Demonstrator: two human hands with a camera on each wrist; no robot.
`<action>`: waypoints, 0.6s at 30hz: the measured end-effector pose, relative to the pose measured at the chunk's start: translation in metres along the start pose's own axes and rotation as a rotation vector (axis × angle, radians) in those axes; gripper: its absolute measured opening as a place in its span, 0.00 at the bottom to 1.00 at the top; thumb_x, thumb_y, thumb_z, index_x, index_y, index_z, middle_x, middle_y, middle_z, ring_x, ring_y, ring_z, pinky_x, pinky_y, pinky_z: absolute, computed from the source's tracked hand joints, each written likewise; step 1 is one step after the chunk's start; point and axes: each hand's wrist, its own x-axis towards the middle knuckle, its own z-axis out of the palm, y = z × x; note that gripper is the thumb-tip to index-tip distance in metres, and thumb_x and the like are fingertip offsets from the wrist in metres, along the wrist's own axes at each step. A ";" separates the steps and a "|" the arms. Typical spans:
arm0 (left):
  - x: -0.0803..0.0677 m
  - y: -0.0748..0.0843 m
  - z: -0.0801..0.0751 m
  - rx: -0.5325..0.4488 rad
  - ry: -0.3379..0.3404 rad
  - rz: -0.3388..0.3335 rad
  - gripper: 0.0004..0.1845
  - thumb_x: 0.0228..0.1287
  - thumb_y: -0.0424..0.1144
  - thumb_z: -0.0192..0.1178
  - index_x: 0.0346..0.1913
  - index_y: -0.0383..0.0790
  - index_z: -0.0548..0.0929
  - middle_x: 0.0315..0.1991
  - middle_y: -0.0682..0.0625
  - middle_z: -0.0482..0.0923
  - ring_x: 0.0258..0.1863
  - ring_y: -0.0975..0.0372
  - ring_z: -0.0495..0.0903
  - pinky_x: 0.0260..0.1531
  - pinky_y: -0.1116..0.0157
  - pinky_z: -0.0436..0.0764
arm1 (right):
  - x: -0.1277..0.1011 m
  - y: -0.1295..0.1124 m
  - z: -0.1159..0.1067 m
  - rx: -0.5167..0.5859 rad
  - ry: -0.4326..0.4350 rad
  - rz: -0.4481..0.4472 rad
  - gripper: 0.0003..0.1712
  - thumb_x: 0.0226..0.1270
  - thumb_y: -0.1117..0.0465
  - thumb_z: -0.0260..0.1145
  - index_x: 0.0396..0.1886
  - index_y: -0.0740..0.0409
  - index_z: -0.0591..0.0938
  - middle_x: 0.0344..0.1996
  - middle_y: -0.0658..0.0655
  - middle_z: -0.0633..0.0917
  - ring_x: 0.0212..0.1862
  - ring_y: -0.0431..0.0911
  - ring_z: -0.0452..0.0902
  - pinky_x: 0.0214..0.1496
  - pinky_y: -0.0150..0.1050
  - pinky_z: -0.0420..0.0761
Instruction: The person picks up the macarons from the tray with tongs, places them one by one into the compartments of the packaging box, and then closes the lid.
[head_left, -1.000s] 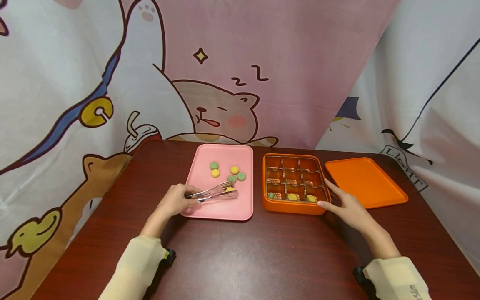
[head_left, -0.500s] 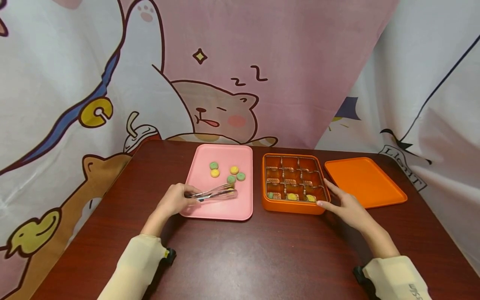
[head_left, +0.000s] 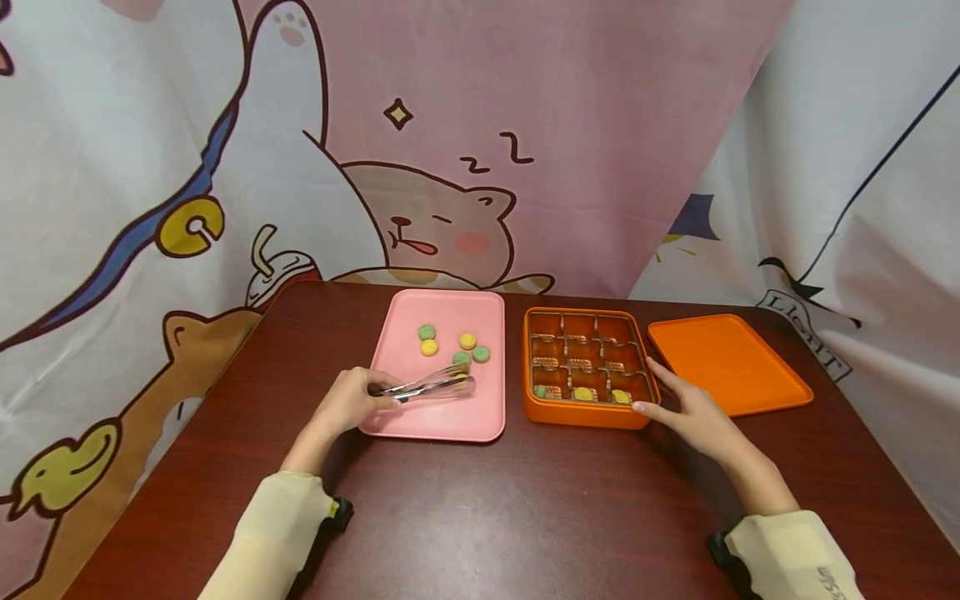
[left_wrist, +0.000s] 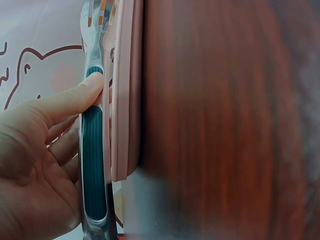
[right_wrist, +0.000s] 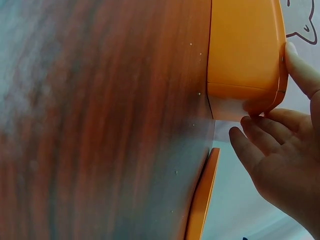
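Observation:
My left hand point(head_left: 348, 402) holds metal tongs point(left_wrist: 94, 160) with dark green grip inlays, thumb on one arm. The slotted ends lie low over the pink tray point(head_left: 412, 423), around a yellow macaron-like sweet that they mostly hide. Near them on the tray lie green sweets point(head_left: 481, 354) and yellow sweets point(head_left: 428, 347). My right hand point(head_left: 693, 417) rests at the near right corner of the orange box point(head_left: 588, 414), with the thumb at the rim and the fingers against the side point(right_wrist: 260, 112). In the box's front row sit a green sweet point(head_left: 541, 391) and two yellow sweets point(head_left: 583, 394).
The box has a clear brown divider insert point(head_left: 579, 351) with several compartments. A flat orange lid point(head_left: 731, 367) lies right of the box. All stand on a dark red-brown wooden table point(head_left: 480, 508). A printed curtain point(head_left: 585, 150) hangs behind the table.
The tongs' arms have drawn slightly closer together around the yellow sweet, which is now mostly hidden. My right hand and the box have stayed in place.

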 end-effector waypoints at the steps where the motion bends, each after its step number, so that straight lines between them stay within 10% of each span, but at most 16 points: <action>1: 0.000 0.001 0.000 0.000 0.002 -0.001 0.11 0.54 0.33 0.73 0.42 0.41 0.90 0.33 0.49 0.88 0.31 0.63 0.79 0.34 0.66 0.75 | 0.000 0.000 0.000 -0.003 0.002 -0.003 0.52 0.69 0.43 0.66 0.81 0.57 0.50 0.73 0.76 0.60 0.72 0.74 0.56 0.65 0.73 0.61; 18: 0.006 0.027 -0.003 0.005 0.062 0.040 0.12 0.55 0.33 0.73 0.43 0.42 0.90 0.38 0.48 0.89 0.35 0.61 0.82 0.38 0.63 0.80 | 0.000 0.002 0.000 0.001 -0.002 -0.009 0.51 0.69 0.44 0.65 0.81 0.56 0.50 0.74 0.76 0.59 0.72 0.75 0.56 0.65 0.73 0.61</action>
